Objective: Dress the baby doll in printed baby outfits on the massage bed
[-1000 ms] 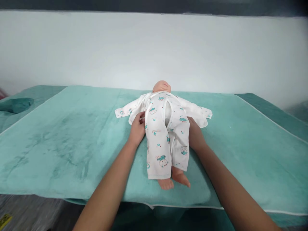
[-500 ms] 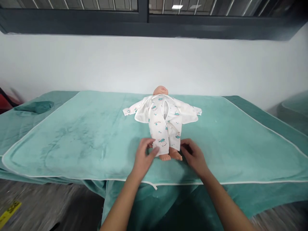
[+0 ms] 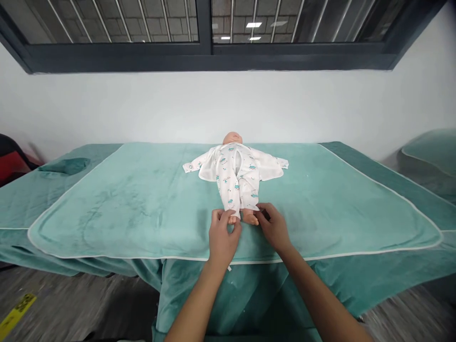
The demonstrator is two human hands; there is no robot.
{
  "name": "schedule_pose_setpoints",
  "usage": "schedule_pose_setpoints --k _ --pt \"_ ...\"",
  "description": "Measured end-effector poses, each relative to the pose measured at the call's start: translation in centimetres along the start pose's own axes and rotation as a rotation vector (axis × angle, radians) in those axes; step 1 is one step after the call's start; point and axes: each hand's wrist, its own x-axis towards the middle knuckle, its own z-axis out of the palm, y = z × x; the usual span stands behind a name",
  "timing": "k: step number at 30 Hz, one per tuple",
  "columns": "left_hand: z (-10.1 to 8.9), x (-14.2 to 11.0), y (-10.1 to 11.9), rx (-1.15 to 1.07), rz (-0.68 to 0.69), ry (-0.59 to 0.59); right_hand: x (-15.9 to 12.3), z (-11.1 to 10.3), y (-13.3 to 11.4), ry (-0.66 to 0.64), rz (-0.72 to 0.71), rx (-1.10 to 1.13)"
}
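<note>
dressed doll (image 3: 229,173), seemingly supine, head (image 3: 232,138) toward wall (image 3: 228,107)

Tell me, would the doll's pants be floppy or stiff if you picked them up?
Probably floppy: the pants look like soft cloth, creased between the legs. They're likely light, since the fabric looks thin. Lifting them might tug the doll too, since its feet poke out at the bottom.

White cloth trousers (image 3: 225,185) are printed with teal figures; the plush teal blanket (image 3: 142,204) is white-edged; the long window frame (image 3: 142,60) is dark grey.
</note>
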Motion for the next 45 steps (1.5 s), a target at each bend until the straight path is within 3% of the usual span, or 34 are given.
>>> schedule_pose_setpoints --k 3,6,11,18,24,34,37,40,43,45 --pt "-0.1 -0.4 0.1 0.057 0.020 0.008 -0.1 -0.5 0.1 -0.040 0.071 0.132" --pt "0.1 -0.1 0.7 0.158 0.127 0.038 0.0 -1.0 -0.1 -0.062 0.106 0.262" --pt "0.4 2.1 2.5 0.282 0.276 -0.108 -0.1 -2.2 -1.7 -0.107 0.080 0.399" --pt "0.9 3.0 3.3 0.235 0.278 -0.128 -0.2 -4.5 -4.0 -0.131 -0.102 0.178" --pt "0.7 2.5 2.6 0.186 0.251 -0.179 -0.4 -4.9 -4.5 -0.136 -0.217 0.070" --pt "0.8 0.0 2.0 0.099 0.416 -0.002 -2.0 -5.0 -2.5 -0.096 -0.288 -0.102" --pt "0.5 0.2 0.9 0.024 0.365 0.030 -3.2 -5.9 -2.2 -0.106 -0.284 -0.135" --pt "0.1 2.5 -1.5 0.005 0.220 0.124 -3.1 -6.7 -1.7 -0.201 -0.214 -0.073" --pt "0.2 6.3 -4.4 0.196 0.160 0.089 -0.5 -6.5 -0.3 -0.160 -0.105 -0.053" --pt "0.7 8.8 -5.9 0.345 0.143 0.006 2.4 -5.5 0.8 -0.057 -0.136 -0.143"
